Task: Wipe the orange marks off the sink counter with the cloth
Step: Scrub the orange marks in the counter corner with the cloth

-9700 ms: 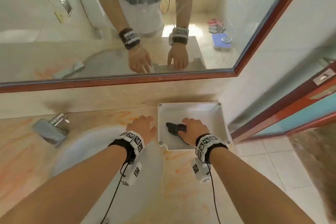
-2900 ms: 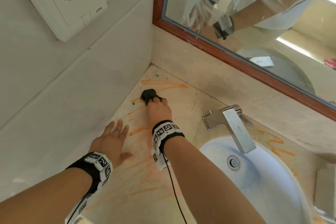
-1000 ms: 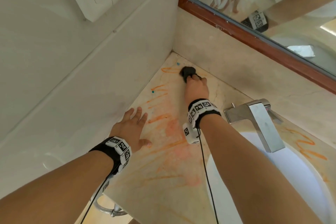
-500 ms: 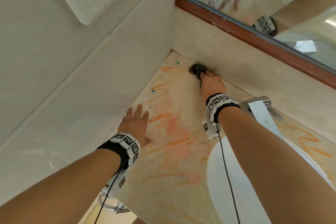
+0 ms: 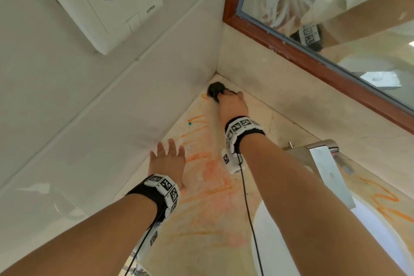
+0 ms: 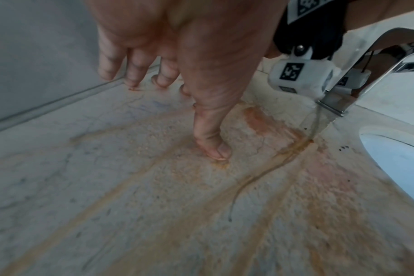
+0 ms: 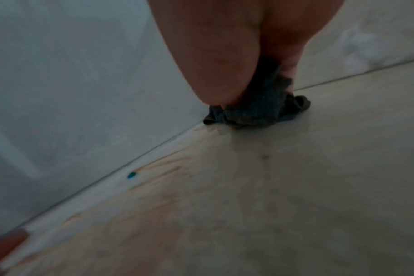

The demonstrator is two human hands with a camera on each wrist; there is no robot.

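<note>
Marble sink counter [image 5: 226, 260] running into a tiled corner under a wood-framed mirror [image 5: 264, 29]. The dark cloth [image 5: 214, 90] sits bunched right in that corner where the two walls meet, and your right hand [image 5: 231, 105] has its fingers curled round it, pressing it down onto the counter. Just short of it, orange marks [image 5: 202, 157] streak and smear the stone, with a small teal dot [image 5: 190, 123] beside the wall. Your left hand [image 5: 168, 160] lies flat among the marks, fingers spread and straight, thumb tip on the stone. To your right: the chrome tap [image 5: 322, 163], then the white basin [image 5: 380, 242].
</note>
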